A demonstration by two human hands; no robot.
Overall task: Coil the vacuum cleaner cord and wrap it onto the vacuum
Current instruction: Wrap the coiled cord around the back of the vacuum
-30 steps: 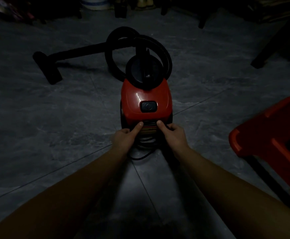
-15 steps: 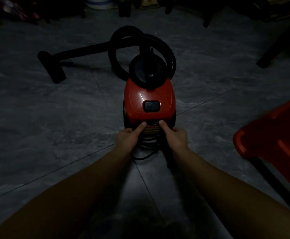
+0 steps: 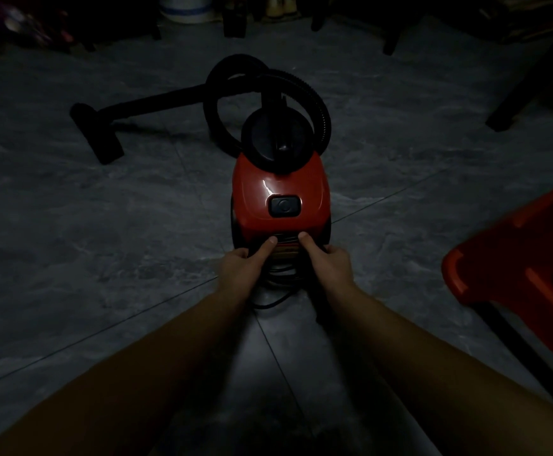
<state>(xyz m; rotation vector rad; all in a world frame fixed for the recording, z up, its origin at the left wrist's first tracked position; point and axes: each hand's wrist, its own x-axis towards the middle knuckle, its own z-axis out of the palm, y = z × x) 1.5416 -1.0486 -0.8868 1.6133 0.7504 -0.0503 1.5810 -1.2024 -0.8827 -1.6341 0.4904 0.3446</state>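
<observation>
Where hands (image 3: 242, 268) (image 3: 329, 266) press, cord (image 3: 281, 274) coiled behind red vacuum (image 3: 280, 185).

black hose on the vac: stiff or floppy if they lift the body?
Probably floppy but springy: the ribbed hose holds a loose loop behind the red vacuum. Its far end joins a straight wand with a floor nozzle, so lifting the body would likely drag that along the tiled floor.

- We see our left hand (image 3: 242, 270) and our right hand (image 3: 328, 265).
- Both hands are bare, with no gloves or rings.
- Our arms are bare too, with no sleeves or watch.
- The dim light hides small details.
</observation>
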